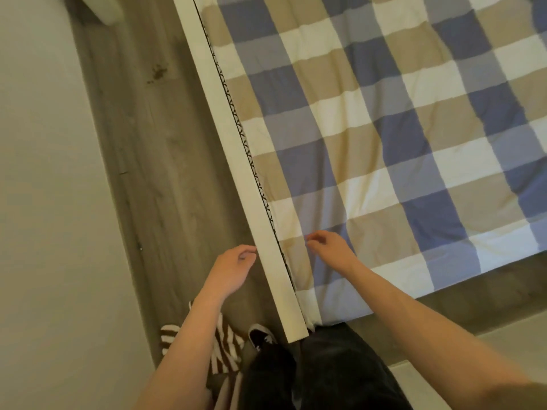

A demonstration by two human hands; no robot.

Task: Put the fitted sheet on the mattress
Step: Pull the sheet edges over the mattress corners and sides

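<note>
Striped cloth [225,344] noted on wood floor [154,143], under left forearm. Left hand [233,263] loosely curled, nothing held, just beside white bed rail [236,161]. Right hand [330,247] relaxed, nothing gripped, over rail-side edge of checked fitted sheet [384,128]. Sheet spread flat over bed.

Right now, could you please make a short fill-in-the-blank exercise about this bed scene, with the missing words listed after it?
1. The fitted sheet is checked in blue, beige and ____.
2. The right hand is above the sheet, while the left hand is above the wooden ____, beyond the bed rail.
3. The cloth by the person's feet has brown and white ____.

Missing words: white; floor; stripes.
</note>
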